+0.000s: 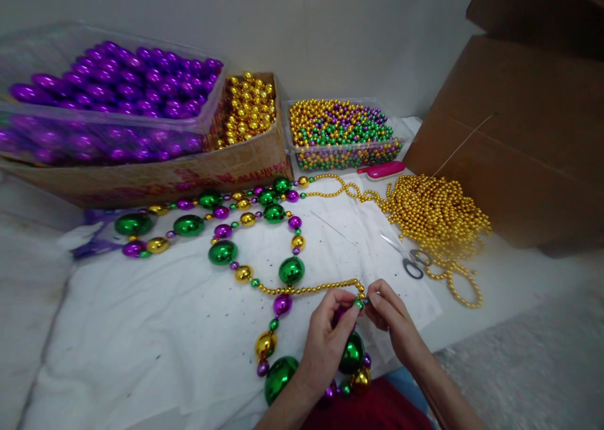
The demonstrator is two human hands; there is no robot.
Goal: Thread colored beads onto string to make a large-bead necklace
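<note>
My left hand pinches a small green bead at the end of a gold bead strand. Close against it, my right hand has its fingertips pressed together at a small dark bit beside the bead, too small to name. The gold strand runs left to a necklace of large green, purple and gold beads, which loops over the white cloth. Its lower part passes beneath my left forearm, where a large green bead hangs near my lap; some of it is hidden by my hands.
Scissors and a thin needle-like rod lie on the white cloth. Gold bead strands are heaped at right, before cardboard boxes. Behind stand a purple-bead tub, a gold-bead carton, a mixed-bead tub and a pink-handled tool.
</note>
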